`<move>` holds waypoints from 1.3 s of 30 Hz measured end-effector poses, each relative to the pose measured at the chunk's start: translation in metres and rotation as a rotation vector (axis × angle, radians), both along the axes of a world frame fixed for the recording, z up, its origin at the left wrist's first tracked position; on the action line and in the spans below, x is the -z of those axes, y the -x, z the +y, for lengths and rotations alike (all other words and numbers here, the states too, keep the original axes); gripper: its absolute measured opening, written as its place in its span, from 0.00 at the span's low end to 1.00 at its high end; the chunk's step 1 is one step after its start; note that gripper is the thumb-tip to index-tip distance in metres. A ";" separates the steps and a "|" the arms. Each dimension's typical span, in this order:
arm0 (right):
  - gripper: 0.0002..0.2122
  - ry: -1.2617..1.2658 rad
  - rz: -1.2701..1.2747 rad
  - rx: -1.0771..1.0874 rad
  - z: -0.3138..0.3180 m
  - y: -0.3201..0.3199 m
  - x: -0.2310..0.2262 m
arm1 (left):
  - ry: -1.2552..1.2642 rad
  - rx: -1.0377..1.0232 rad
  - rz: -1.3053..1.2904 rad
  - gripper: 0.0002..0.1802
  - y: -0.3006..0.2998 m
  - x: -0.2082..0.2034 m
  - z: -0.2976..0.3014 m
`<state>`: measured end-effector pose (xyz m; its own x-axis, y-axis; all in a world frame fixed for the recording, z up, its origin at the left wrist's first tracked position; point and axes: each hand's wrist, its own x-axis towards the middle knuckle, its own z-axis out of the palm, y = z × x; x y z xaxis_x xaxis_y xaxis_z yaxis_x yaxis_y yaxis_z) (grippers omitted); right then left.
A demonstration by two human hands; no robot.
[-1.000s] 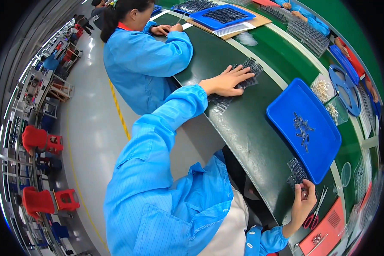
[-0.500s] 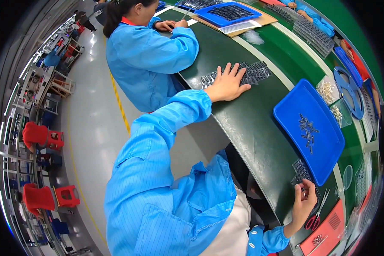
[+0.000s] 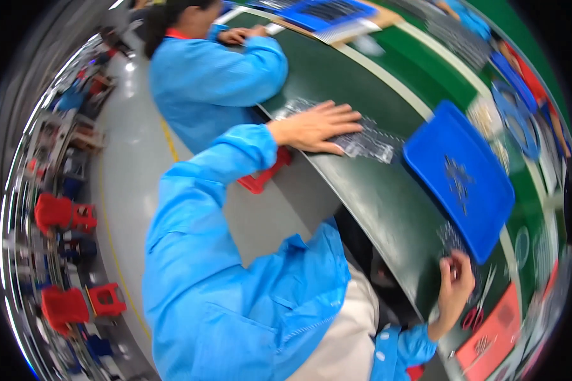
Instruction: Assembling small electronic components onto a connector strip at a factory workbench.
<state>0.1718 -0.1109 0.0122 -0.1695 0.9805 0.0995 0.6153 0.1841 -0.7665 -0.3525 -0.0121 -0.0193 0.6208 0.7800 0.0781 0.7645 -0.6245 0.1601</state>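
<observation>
My left hand (image 3: 318, 127) lies flat with its fingers spread on a clear plastic blister tray (image 3: 378, 145) of small dark parts. That tray rests on the dark green bench top, its far end close to the blue tray (image 3: 419, 155). Small dark pieces (image 3: 457, 178) lie loose in the middle of the blue tray. At lower right, my right hand (image 3: 456, 287) has its fingers curled in, thumb near the forefinger. A dark spot shows between them, too blurred to name. Just beyond these fingertips lies another small clear tray of dark parts (image 3: 450, 236).
Red-handled scissors (image 3: 473, 317) and a red-orange sheet (image 3: 492, 333) lie beside my right hand. A co-worker in a blue smock (image 3: 219, 70) sits at far left of the bench, near another blue tray (image 3: 327, 13). A red stool (image 3: 264, 174) stands below the bench edge.
The blister tray has slid along the bench toward the blue tray, with my left hand on it. My right hand stays nearly in place. The whole view has shifted and blurred a little.
</observation>
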 end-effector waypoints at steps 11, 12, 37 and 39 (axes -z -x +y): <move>0.13 -0.018 -0.017 0.049 0.004 0.028 -0.006 | -0.034 0.205 0.074 0.46 -0.102 -0.014 -0.014; 0.13 -0.017 -0.010 0.034 0.004 0.028 -0.006 | -0.034 0.231 0.060 0.47 -0.113 -0.014 -0.013; 0.24 -0.250 -0.418 0.199 0.016 0.064 0.016 | 0.031 -0.040 -0.200 0.36 -0.036 -0.013 -0.027; 0.24 -0.244 -0.426 0.211 0.014 0.050 0.016 | 0.038 -0.021 -0.217 0.36 -0.040 -0.014 -0.024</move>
<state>0.1213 -0.0967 -0.0033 -0.0463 0.9545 0.2945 0.9055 0.1646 -0.3910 -0.3123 -0.0360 -0.0055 0.5760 0.7977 0.1787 0.7226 -0.5990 0.3451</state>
